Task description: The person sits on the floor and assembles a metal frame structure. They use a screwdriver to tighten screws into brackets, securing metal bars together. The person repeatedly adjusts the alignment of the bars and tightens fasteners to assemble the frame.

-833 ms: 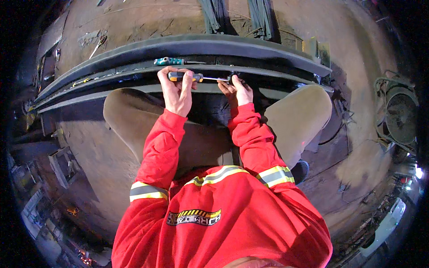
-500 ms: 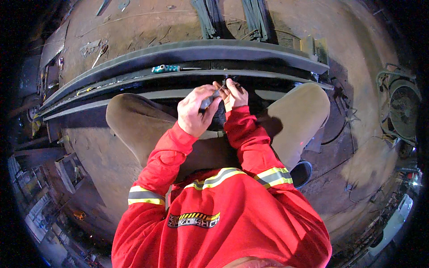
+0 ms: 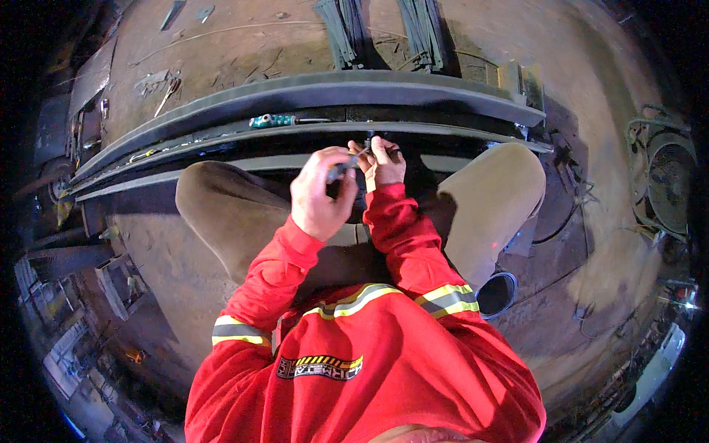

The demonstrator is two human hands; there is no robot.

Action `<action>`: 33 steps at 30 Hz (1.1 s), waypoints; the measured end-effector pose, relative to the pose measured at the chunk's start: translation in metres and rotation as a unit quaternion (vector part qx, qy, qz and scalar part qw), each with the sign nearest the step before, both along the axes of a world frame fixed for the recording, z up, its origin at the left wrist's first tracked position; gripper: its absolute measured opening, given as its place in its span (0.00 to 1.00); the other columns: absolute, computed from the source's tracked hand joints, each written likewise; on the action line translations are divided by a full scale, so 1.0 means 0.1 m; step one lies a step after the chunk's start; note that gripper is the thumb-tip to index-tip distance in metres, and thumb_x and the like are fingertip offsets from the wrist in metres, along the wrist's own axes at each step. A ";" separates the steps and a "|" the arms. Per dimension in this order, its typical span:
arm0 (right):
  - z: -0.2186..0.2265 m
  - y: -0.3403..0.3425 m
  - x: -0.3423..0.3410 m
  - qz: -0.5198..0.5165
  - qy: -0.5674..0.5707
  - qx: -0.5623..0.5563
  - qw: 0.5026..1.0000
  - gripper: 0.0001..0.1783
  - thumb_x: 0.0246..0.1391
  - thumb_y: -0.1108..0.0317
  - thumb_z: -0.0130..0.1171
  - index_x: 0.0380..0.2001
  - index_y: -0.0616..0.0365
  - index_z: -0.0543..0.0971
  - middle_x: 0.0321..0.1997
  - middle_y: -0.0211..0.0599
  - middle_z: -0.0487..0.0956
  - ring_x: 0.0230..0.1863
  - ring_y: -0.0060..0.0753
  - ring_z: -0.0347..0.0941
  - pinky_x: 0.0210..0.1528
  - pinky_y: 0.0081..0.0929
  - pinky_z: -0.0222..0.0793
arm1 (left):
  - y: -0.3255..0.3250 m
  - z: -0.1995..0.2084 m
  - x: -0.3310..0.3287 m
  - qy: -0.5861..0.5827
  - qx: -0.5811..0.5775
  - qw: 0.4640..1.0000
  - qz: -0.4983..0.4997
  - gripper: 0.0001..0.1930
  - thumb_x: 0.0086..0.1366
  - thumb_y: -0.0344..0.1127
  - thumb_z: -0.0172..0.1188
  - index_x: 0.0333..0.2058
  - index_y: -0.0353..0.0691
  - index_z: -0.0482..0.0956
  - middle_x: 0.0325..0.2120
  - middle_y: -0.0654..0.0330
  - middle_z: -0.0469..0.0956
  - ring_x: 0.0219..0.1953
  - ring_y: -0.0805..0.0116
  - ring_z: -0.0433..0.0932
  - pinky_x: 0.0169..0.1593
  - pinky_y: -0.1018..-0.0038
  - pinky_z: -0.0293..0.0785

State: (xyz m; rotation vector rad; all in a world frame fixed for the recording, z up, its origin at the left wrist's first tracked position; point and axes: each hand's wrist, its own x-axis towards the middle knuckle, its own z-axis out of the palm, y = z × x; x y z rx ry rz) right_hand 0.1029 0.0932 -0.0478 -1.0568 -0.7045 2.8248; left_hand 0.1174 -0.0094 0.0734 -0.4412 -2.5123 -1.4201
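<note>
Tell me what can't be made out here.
Head view, screwdriver: handle mostly covered by the left hand.
Head view, small dark part at the right hand: too small and shadowed to identify.
Head view, strip bundles: far ends cut off by the top edge.

Long dark-grey metal beams (image 3: 413,90), matt along their broad faces. Between their far and middle edges lies a screwdriver with a teal, pale-spotted handle (image 3: 271,120); the handle looks like smooth, slightly glossy plastic. In the left hand (image 3: 323,196), a grey-handled screwdriver (image 3: 337,173) is too blurred to show its finish. The red long-sleeved top (image 3: 421,362) is soft matt cloth with smooth silver-and-yellow bands (image 3: 449,299); the brown trousers (image 3: 498,188) are matt cloth. Beyond the beams' far edge, the brown floor (image 3: 244,44) looks rough and dusty.
</note>
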 end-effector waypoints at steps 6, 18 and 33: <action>-0.38 -0.21 0.25 -0.106 0.243 -0.229 0.937 0.18 0.63 0.58 0.37 0.48 0.58 0.66 0.46 0.43 0.71 0.53 0.38 0.68 0.60 0.47 0.61 | 0.63 0.06 -0.14 0.036 -0.156 0.979 -0.128 0.15 0.46 0.25 0.59 0.36 0.41 0.72 0.33 0.57 0.75 0.35 0.53 0.77 0.39 0.64 0.75; -0.19 0.01 0.05 0.130 -0.012 -0.022 0.991 0.07 0.56 0.72 0.55 0.34 0.66 0.73 0.38 0.48 0.78 0.42 0.41 0.77 0.48 0.35 0.75 | 1.65 -0.59 -0.46 0.037 -0.472 0.849 -0.234 0.08 0.54 0.34 0.53 0.31 0.37 0.76 0.24 0.54 0.77 0.27 0.62 0.79 0.25 0.69 0.75; -0.04 0.16 0.04 0.164 0.023 -0.097 0.981 0.13 0.55 0.76 0.55 0.42 0.61 0.65 0.42 0.53 0.75 0.47 0.44 0.75 0.51 0.33 0.74 | 1.43 0.18 -0.48 0.184 -0.143 0.941 -0.246 0.11 0.50 0.35 0.61 0.32 0.40 0.72 0.27 0.58 0.74 0.29 0.63 0.78 0.28 0.68 0.75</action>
